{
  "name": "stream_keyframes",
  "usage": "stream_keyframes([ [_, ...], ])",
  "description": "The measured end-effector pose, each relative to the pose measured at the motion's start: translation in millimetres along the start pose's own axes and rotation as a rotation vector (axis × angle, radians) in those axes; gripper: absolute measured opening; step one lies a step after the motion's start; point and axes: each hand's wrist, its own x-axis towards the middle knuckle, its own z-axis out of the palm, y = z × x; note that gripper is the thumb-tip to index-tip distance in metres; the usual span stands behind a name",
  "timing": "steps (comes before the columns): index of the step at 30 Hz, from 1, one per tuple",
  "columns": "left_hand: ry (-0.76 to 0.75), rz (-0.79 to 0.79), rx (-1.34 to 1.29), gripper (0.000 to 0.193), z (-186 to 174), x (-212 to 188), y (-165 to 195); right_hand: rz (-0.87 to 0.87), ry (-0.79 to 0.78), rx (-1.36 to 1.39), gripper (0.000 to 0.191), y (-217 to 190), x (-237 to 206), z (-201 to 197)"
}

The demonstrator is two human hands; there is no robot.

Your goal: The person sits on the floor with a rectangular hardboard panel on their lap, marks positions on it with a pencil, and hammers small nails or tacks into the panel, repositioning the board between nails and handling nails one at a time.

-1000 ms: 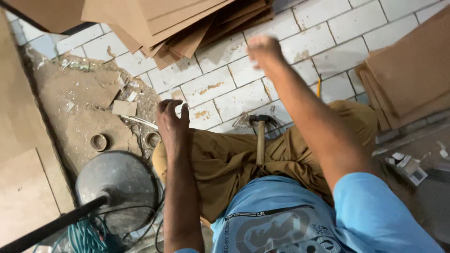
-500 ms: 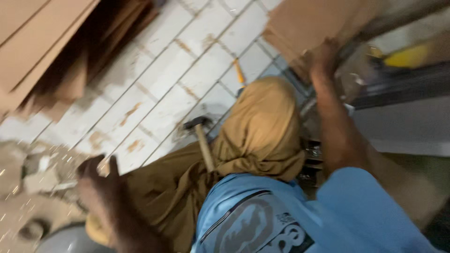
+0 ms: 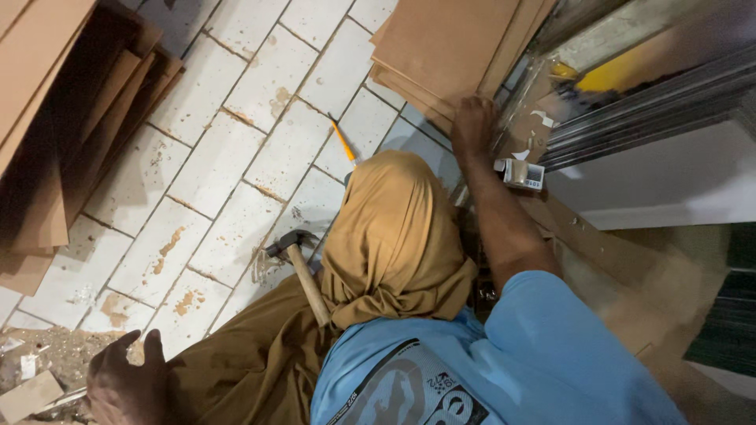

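Note:
I sit on a white tiled floor (image 3: 228, 157) in mustard trousers (image 3: 394, 236) and a blue shirt. My right hand (image 3: 472, 126) reaches out to the near edge of a stack of brown boards (image 3: 449, 47); its fingers curl on the edge of a board. My left hand (image 3: 126, 382) rests low at the left beside my thigh, with nothing in it. A hammer (image 3: 303, 275) with a wooden handle lies against my leg, its head on the tiles. An orange pencil (image 3: 344, 143) lies on the floor just beyond my knee.
More brown boards (image 3: 55, 118) lean at the left. Rubble and a loose tile piece (image 3: 31, 370) lie at the bottom left. Metal rails (image 3: 646, 102) and a small white box (image 3: 520, 173) are at the right, with cardboard (image 3: 622, 275) below them.
My view has swung right. My right hand moved from open air onto the edge of the board stack. My left hand dropped from raised and spread to resting by my thigh.

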Motion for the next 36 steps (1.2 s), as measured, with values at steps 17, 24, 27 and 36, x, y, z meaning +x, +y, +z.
stream_keyframes([
  [17, 0.014, -0.042, 0.025, 0.033, -29.8, -6.0, 32.6, -0.029, 0.146, -0.026, 0.020, 2.3, -0.7, 8.8],
  [24, 0.020, -0.010, 0.036, 0.030, -31.6, -9.0, 32.4, -0.116, 0.138, -0.016, 0.007, 1.9, -3.3, 5.7],
  [27, 0.001, -0.029, 0.050, 0.030, -26.9, -8.4, 26.5, -0.140, 0.143, -0.038, 0.004, -0.2, 2.1, -3.1],
  [36, -0.050, -0.063, 0.059, 0.032, -27.6, -4.9, 28.1, -0.160, 0.073, -0.020, 0.013, -2.2, -0.2, -5.2],
])
